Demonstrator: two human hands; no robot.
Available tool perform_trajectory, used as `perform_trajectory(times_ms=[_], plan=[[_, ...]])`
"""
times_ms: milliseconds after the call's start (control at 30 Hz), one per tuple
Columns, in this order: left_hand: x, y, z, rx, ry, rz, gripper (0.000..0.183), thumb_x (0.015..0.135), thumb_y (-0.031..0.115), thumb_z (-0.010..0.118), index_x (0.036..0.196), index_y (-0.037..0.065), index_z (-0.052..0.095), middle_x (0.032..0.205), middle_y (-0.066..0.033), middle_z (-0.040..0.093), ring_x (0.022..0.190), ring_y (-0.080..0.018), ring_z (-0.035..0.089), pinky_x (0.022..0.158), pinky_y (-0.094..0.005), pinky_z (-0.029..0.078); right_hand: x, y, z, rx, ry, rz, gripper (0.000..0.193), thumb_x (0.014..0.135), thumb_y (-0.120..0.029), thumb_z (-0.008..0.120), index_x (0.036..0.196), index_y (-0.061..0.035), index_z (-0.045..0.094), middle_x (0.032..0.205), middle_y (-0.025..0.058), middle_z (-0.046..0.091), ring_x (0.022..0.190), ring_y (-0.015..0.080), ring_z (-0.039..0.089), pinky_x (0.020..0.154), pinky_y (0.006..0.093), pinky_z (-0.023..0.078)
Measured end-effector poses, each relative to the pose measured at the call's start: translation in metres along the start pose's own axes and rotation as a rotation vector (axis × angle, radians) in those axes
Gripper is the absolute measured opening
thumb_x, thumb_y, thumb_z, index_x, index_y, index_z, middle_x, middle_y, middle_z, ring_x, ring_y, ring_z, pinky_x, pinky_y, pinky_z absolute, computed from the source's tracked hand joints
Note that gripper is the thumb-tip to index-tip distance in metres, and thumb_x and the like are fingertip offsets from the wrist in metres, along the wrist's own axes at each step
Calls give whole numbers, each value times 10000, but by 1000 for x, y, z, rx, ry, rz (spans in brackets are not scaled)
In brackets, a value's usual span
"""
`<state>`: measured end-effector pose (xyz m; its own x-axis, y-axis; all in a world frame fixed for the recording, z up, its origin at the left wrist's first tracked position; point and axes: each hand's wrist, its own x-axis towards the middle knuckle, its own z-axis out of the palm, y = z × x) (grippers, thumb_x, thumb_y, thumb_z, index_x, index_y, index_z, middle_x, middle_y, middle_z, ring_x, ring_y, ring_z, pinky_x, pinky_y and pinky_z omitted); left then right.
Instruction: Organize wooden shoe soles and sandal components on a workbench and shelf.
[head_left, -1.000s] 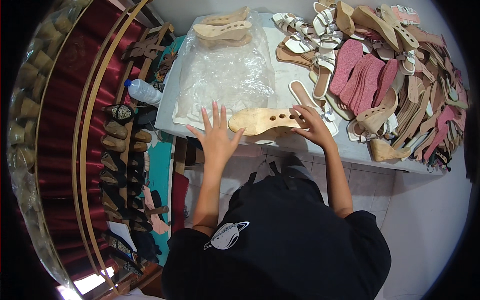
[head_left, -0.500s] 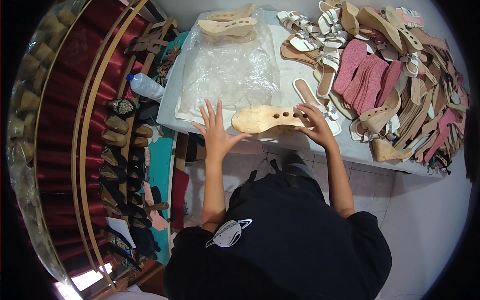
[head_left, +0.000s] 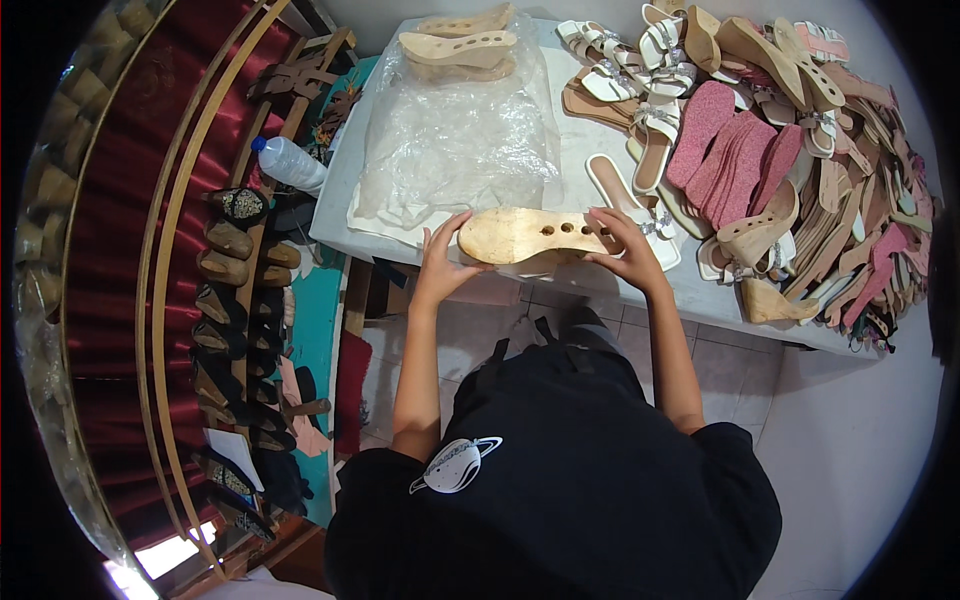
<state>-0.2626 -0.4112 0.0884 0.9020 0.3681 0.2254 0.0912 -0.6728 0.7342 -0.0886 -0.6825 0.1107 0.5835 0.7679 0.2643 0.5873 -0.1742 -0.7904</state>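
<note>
A pale wooden shoe sole with a row of round holes is held crosswise near the table's front edge. My left hand grips its rounded toe end, thumb underneath. At the other end, my right hand closes around the holed heel part. Just beyond the right hand lies a white-strapped sandal. Farther back, more wooden soles rest on a clear plastic sheet.
Pink glittery insoles, white sandals and a pile of tan insoles cover the table's right side. A wooden wedge sits near its front edge. At left are a plastic bottle and a rack of dark shoe forms.
My left hand was spread beside the sole's toe end; it has moved in and closed on it. The right hand keeps its grip on the heel part.
</note>
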Motion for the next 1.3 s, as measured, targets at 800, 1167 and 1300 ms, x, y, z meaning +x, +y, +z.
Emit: perform_trajectory(times_ms=[800,1167,1300], plan=[[17,-24,33,-547,-59,1,1082,493,86,867,1362,91,223,1246,-79,463,1143,-224,480,954,-325,397,-21,36,2,39,-21,65,1043,574,-253,836,1406,-87,228,1403,148,315,1291,292,320,1051,384,283],[14,-18,31,-657,-67,-11,1058,531,6,830,1359,98,177,1099,-64,585,1030,-176,565,893,-292,435,-18,83,42,31,12,109,1050,471,-156,858,1345,-52,285,1348,137,350,1205,321,344,1027,383,281],[8,-19,22,-644,-43,-24,1058,530,-2,826,1353,96,170,1087,-60,583,1019,-179,568,888,-292,437,-13,77,48,29,-29,146,1023,443,-174,872,1301,-34,332,1270,119,377,1162,301,362,1012,359,296]])
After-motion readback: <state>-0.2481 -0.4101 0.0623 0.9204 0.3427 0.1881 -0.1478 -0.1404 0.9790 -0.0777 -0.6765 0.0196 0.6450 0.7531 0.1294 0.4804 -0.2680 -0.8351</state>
